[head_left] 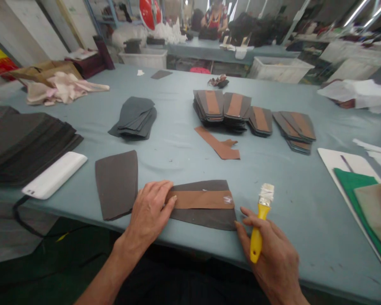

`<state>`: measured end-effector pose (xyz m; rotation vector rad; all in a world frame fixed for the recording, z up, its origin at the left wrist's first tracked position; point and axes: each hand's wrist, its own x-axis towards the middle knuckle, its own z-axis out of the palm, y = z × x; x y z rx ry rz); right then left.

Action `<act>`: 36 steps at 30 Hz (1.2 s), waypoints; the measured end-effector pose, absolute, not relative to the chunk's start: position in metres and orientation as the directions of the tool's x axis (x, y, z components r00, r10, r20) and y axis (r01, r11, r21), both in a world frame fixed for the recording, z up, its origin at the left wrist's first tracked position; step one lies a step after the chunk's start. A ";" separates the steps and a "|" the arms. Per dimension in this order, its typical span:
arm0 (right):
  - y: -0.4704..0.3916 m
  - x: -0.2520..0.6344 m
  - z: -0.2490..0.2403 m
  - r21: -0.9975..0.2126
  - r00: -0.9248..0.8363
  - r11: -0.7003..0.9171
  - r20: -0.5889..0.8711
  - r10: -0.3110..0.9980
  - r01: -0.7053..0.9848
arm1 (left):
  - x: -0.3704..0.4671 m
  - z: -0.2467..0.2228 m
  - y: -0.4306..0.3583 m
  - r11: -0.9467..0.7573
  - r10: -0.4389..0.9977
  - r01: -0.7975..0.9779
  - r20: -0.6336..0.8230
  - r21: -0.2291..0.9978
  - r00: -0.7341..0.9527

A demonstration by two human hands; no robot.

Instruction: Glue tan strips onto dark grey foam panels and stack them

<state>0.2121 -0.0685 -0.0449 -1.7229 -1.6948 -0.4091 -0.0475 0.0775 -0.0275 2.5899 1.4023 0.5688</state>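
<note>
My left hand (150,212) lies flat, pressing the left end of a dark grey leather piece (206,216) that carries a brown strip (200,199) along its middle. My right hand (273,254) grips a yellow-handled brush (259,224), bristles pointing away, just right of that piece. A plain dark grey piece (117,183) lies to the left of my left hand. Further back lie loose brown strips (218,145) and stacks of finished grey pieces with brown strips (224,106).
A white phone-like device (55,174) and a big pile of dark sheets (22,140) sit at left. A small grey stack (136,117) lies mid-table. A white board with green cloth (355,182) is at right. A person works at the far table (216,19).
</note>
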 end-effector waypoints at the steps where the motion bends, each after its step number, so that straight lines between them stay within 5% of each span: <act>1: -0.070 0.210 -0.046 -0.248 0.121 0.061 0.653 0.747 0.967 | -0.043 -0.025 0.082 -0.563 0.825 0.775 0.243 0.288 0.510; 13: -0.059 0.184 -0.054 -0.303 0.157 0.085 0.691 0.705 0.949 | -0.006 0.013 0.115 -0.602 0.789 0.783 -0.031 0.156 0.613; 25: -0.060 0.181 -0.056 -0.321 0.181 0.068 0.683 0.708 0.945 | 0.006 0.028 0.122 -0.547 0.788 0.818 -0.221 0.177 0.575; 31: -0.062 0.184 -0.058 -0.297 0.150 0.081 0.678 0.719 0.951 | 0.009 0.029 0.136 -0.501 0.742 0.832 -0.376 0.239 0.555; 36: -0.063 0.185 -0.060 -0.315 0.144 0.103 0.668 0.730 0.943 | 0.009 0.031 0.151 -0.502 0.623 0.762 -0.441 0.408 0.647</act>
